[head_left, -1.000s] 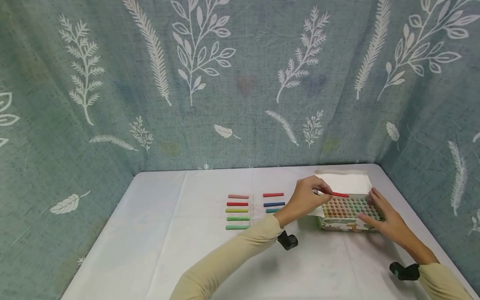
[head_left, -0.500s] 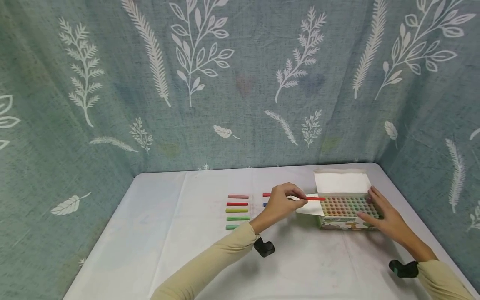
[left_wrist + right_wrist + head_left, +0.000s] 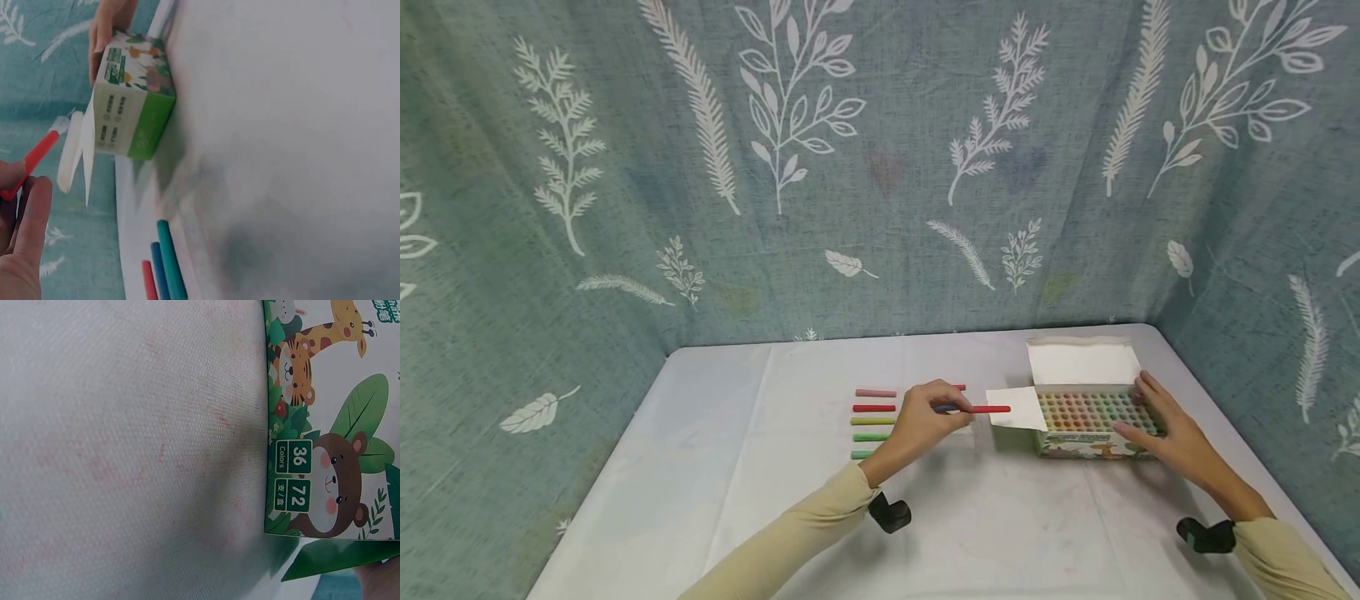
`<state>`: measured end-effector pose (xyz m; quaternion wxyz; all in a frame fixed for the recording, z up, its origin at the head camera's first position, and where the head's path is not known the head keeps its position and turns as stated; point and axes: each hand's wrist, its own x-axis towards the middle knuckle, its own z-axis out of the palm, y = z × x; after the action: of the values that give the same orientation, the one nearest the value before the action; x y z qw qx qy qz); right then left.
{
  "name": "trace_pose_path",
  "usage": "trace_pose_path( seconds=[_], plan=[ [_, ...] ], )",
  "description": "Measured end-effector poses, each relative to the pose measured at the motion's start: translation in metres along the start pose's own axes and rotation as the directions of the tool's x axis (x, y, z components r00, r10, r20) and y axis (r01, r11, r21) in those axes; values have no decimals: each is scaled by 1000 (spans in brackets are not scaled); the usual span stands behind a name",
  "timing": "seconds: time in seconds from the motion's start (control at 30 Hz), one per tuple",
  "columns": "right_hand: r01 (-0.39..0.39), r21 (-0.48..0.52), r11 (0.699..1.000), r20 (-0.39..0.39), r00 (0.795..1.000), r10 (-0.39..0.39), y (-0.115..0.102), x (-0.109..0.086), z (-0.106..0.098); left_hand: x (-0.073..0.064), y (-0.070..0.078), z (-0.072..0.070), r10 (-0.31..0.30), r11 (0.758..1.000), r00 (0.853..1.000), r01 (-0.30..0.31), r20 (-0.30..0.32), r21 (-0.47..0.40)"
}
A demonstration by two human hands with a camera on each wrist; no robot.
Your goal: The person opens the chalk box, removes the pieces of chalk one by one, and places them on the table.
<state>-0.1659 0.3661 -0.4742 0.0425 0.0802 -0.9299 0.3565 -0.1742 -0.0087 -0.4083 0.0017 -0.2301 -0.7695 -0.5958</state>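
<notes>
My left hand [image 3: 925, 417] pinches a red chalk stick [image 3: 992, 409] between thumb and fingers, its free end pointing right. The stick is above the table, left of the open chalk box [image 3: 1097, 446]. Several coloured chalks fill the box, seen end-on from above. Around the box's right end, my right hand [image 3: 1176, 442] holds it, thumb at the near edge and fingers towards the back. A second column of chalks is partly behind my left hand; the left wrist view has its red chalk [image 3: 149, 280], blue chalk [image 3: 160, 272] and teal chalk [image 3: 172, 259].
A column of chalks lies left of my left hand, including a pink chalk [image 3: 876, 392], a red one and a yellow one. The box's white lid [image 3: 1084, 364] stands raised at the back, and its side flap [image 3: 1018, 408] sticks out left. A leaf-patterned curtain [image 3: 880, 183] surrounds the table.
My left hand has carried the red chalk leftwards from above the box to near the second chalk column. My right hand has stayed at the box's right end.
</notes>
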Motion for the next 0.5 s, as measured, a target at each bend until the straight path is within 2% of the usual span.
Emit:
trace_pose_path(
  seconds=[0.3,0.5],
  plan=[
    [-5,-16,1000,-17,1000,5,2,1,2,-11,-17,-18,-63,998,998,63,-26,5],
    [-8,-6,1000,-18,1000,8,2,2,2,-13,-23,-25,-111,994,994,111,-23,10]
  ],
)
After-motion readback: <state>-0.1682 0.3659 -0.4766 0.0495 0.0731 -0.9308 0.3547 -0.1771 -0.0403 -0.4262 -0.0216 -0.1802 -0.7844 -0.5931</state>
